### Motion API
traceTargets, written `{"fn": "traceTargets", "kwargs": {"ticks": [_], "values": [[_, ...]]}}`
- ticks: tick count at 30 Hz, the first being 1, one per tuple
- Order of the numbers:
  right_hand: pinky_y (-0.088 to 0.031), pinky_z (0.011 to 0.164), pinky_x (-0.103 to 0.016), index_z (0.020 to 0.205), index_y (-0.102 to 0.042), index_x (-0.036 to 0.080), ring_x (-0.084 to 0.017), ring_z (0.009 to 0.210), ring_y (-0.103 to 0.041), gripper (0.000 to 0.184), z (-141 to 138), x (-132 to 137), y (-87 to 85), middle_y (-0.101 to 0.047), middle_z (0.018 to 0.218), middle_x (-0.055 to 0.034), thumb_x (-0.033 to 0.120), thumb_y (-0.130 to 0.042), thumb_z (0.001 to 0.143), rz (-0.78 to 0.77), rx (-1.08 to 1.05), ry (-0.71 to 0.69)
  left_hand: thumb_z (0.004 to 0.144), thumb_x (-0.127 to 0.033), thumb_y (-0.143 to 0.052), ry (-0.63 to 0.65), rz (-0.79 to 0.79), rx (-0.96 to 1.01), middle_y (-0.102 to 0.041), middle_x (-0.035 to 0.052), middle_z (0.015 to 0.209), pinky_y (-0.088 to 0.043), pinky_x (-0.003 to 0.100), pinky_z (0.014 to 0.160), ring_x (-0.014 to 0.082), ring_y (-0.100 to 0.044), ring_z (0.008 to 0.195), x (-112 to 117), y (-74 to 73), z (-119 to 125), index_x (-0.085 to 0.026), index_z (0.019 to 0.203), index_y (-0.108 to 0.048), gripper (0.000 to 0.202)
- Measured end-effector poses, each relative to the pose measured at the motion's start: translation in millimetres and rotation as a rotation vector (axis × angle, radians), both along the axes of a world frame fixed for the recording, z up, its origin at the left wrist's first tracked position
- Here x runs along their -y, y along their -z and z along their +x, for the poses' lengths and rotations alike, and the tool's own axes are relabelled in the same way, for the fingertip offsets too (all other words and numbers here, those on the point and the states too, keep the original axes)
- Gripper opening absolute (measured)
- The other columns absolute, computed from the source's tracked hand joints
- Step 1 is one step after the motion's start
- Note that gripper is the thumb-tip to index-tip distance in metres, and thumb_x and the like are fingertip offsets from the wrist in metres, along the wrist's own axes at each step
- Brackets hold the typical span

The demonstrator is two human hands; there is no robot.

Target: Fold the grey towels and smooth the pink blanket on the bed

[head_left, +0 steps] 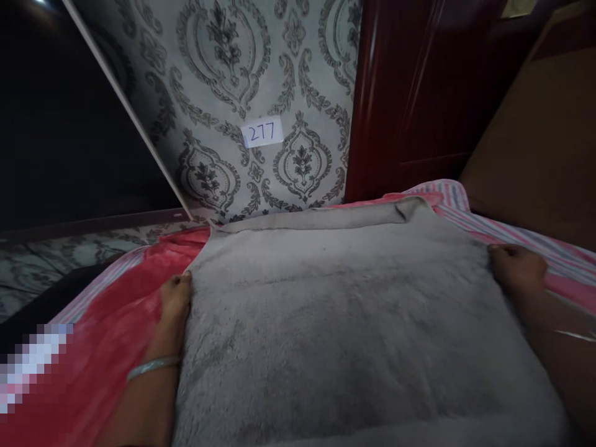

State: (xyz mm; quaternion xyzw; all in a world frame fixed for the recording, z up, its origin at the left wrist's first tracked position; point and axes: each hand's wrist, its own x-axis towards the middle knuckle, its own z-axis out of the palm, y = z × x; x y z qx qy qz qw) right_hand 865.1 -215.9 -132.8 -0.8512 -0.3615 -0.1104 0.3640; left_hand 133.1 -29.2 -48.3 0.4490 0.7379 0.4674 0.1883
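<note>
A grey plush cloth point(335, 316), perhaps a small blanket, lies spread out in front of me, its far edge folded over in a narrow strip. Its left edge is pinched in my left hand point(176, 295), the fingers closed. On the opposite side my right hand point(519, 268) grips the right edge, fingers curled round it. Beneath the grey cloth is a red plush blanket point(125, 310), with pink, white and grey striped fabric point(516, 236) showing around it.
Patterned wallpaper point(223, 74) with a paper label point(262, 131) reading 277 rises behind the far edge. A dark screen-like panel point(74, 124) stands at left. A dark red door point(414, 93) and a large brown cardboard-like board point(544, 136) are at right.
</note>
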Motion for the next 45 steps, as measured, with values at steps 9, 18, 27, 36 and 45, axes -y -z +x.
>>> {"fn": "traceTargets", "kwargs": {"ticks": [9,18,27,36,45], "values": [[-0.045,0.092,-0.058,0.111,-0.07,0.012,-0.041,0.111,-0.057,0.042,-62.6,-7.2,-39.3,-0.067,0.107,-0.0244,0.028,-0.043,0.083,0.147,0.238,0.068,0.072,-0.041,-0.054,-0.014,-0.054,-0.015,-0.057,0.0025,0.063,-0.048,0.036,0.069,0.0233,-0.058,0.067,7.9,-12.5,4.7,-0.019,0.071,-0.061,0.022],[-0.046,0.103,-0.042,0.124,-0.066,0.018,-0.026,0.116,-0.058,0.037,-209.4,-111.3,-58.8,-0.065,0.125,-0.0136,0.025,-0.049,0.092,-0.214,0.39,-0.848,0.068,-0.044,-0.053,0.01,-0.08,-0.01,-0.057,0.0035,0.06,-0.047,0.039,0.066,0.0261,-0.057,0.066,8.2,-18.3,4.9,-0.023,0.069,-0.056,0.021],[-0.035,0.112,-0.048,0.155,-0.035,0.019,-0.034,0.145,-0.031,0.069,-222.1,-235.7,-116.9,-0.031,0.161,-0.0154,0.026,-0.057,0.089,-0.354,0.343,-0.478,0.068,-0.044,-0.052,0.038,-0.109,-0.062,-0.062,0.0055,0.062,-0.049,0.04,0.068,0.0303,-0.063,0.075,12.2,-25.4,3.2,-0.023,0.066,-0.056,0.022],[-0.032,0.108,-0.063,0.151,-0.042,0.026,-0.036,0.143,-0.033,0.053,-207.1,-227.0,-71.6,-0.036,0.159,-0.014,0.042,-0.036,0.1,-0.462,0.276,-0.346,0.065,-0.045,-0.05,0.024,-0.077,-0.045,-0.062,0.0052,0.064,-0.051,0.041,0.074,0.0291,-0.064,0.074,10.1,-17.7,1.2,-0.022,0.069,-0.059,0.025],[-0.037,0.107,-0.052,0.145,-0.048,0.012,-0.038,0.139,-0.037,0.06,-87.7,-203.9,-93.9,-0.043,0.15,-0.0252,0.029,-0.058,0.089,-0.16,0.184,-0.162,0.066,-0.042,-0.052,0.01,-0.095,-0.038,-0.064,0.0043,0.066,-0.051,0.039,0.072,0.0285,-0.064,0.075,9.2,-19.3,1.8,-0.022,0.071,-0.061,0.023]]}}
